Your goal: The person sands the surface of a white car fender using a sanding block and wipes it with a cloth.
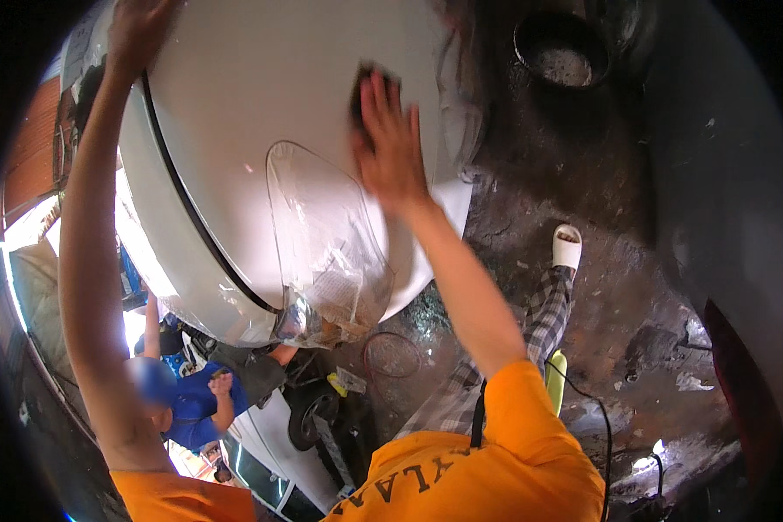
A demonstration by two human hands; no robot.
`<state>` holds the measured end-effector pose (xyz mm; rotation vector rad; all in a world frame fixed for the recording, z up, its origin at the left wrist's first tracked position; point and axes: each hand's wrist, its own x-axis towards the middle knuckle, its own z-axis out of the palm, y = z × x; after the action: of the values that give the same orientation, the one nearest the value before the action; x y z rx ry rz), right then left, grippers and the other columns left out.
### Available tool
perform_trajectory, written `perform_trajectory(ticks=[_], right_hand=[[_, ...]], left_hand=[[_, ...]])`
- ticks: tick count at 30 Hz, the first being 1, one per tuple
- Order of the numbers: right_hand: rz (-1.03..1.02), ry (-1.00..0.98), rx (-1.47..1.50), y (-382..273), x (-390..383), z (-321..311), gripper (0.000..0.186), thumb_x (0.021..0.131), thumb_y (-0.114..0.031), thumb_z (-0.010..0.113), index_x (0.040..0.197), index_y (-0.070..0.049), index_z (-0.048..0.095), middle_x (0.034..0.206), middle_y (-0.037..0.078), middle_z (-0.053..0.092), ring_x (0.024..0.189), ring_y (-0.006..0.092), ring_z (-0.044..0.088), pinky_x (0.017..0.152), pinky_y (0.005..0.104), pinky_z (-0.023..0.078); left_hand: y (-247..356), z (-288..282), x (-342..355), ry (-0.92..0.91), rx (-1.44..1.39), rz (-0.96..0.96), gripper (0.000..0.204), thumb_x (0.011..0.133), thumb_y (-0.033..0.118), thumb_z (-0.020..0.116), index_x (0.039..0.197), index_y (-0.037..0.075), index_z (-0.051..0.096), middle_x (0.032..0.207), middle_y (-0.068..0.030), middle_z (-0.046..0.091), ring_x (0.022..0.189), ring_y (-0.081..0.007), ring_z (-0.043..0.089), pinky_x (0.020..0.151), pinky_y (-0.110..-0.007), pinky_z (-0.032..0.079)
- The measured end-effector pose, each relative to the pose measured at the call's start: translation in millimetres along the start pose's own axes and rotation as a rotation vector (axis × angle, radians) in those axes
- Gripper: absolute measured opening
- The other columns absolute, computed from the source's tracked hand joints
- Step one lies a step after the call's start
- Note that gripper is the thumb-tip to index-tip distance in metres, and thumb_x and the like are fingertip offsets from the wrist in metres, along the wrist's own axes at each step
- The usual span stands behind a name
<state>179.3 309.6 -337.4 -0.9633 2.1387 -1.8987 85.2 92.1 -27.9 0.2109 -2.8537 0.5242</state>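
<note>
A white car body panel (226, 104) fills the upper middle, with a lamp (322, 217) covered in crinkled clear plastic. My right hand (390, 148) presses a dark pad (362, 87) on the panel above the lamp; its fingers lie along the pad and are slightly blurred. My left hand (139, 30) is raised at the upper left, by the panel's edge near a dark seam; its fingers are cut off by the frame.
A black basin (561, 52) sits on the dark floor at upper right, beside a grey surface (722, 174). A person in blue (196, 409) is below left, near another white vehicle (283, 461). A hose (391, 335) and a black cable (602, 413) are nearby.
</note>
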Motion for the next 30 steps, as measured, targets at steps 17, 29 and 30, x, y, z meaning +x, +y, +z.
perform_trajectory(ticks=[17,29,30], right_hand=[[0.237,-0.177,0.123,-10.6,-112.7,8.8,0.089,0.091,-0.022,0.061,0.161,-0.006,0.009,0.169,0.017,0.006,0.154,0.0424,0.009,0.116,0.0705,0.009],[0.044,-0.075,0.034,-14.6,7.7,0.7,0.08,0.095,-0.027,0.055,0.161,-0.008,0.015,0.168,0.015,0.011,0.154,0.0415,0.012,0.117,0.0679,0.011],[0.099,-0.14,0.069,-26.7,-36.2,1.9,0.081,0.095,-0.027,0.055,0.161,-0.008,0.014,0.168,0.016,0.01,0.154,0.0415,0.012,0.117,0.0683,0.01]], left_hand=[[12.8,15.0,-4.3,0.057,-0.014,-0.026,0.042,0.09,0.026,0.066,0.131,0.018,0.066,0.155,-0.0207,0.04,0.144,-0.0409,0.036,0.119,-0.052,0.028],[-28.7,32.3,-0.9,0.219,0.076,0.146,0.04,0.093,0.047,0.062,0.132,0.037,0.065,0.157,-0.0083,0.042,0.145,-0.0359,0.036,0.118,-0.054,0.028],[-28.7,28.9,-2.9,0.207,0.114,0.13,0.041,0.093,0.046,0.063,0.133,0.037,0.064,0.158,-0.0079,0.041,0.146,-0.0357,0.035,0.118,-0.054,0.027]])
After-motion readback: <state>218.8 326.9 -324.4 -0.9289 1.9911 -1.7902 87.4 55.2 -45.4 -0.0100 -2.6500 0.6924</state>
